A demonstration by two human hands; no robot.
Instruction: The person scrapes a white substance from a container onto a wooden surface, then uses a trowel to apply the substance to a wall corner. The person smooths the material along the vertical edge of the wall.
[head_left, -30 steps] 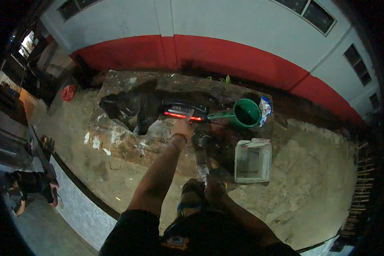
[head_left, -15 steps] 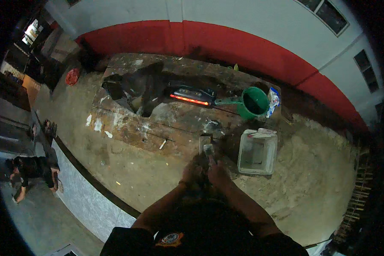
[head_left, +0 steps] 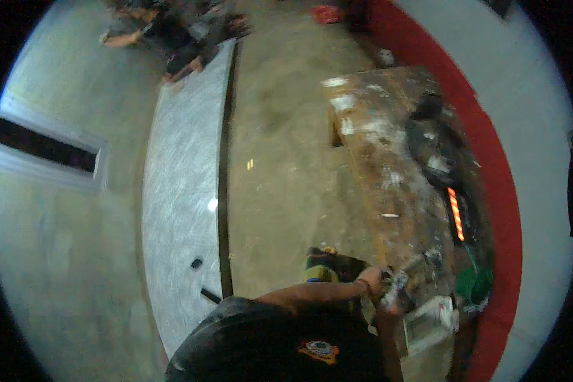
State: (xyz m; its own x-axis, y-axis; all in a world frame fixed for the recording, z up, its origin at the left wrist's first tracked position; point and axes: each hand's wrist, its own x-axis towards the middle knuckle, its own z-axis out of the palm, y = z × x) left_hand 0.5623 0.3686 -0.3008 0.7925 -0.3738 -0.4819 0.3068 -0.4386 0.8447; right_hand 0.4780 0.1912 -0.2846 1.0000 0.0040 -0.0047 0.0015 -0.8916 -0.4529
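Note:
Beside the near end of the wooden table point(head_left: 369, 191), my left hand point(head_left: 374, 279) and my right hand point(head_left: 390, 313) are close together. Their fingers look closed around a small pale grey object point(head_left: 398, 285), too smeared by motion to name. A whitish rectangular tub point(head_left: 420, 331) stands just right of my right hand. Farther right is a green bucket point(head_left: 474, 285), with a green strip or handle running from it toward a dark device with a glowing orange light bar point(head_left: 456, 213).
A short white stick point(head_left: 390, 215) and dark cloth-like material point(head_left: 430, 143) lie on the stained table. Left of me runs a long grey slab point(head_left: 184, 172) with a small black object point(head_left: 197, 263) on it. Another person point(head_left: 172, 38) is low at its far end. A red-and-grey wall point(head_left: 490, 159) borders the right.
The view has swung left, so the table now appears on the right and more of the grey slab shows. My hands remain together around the small object.

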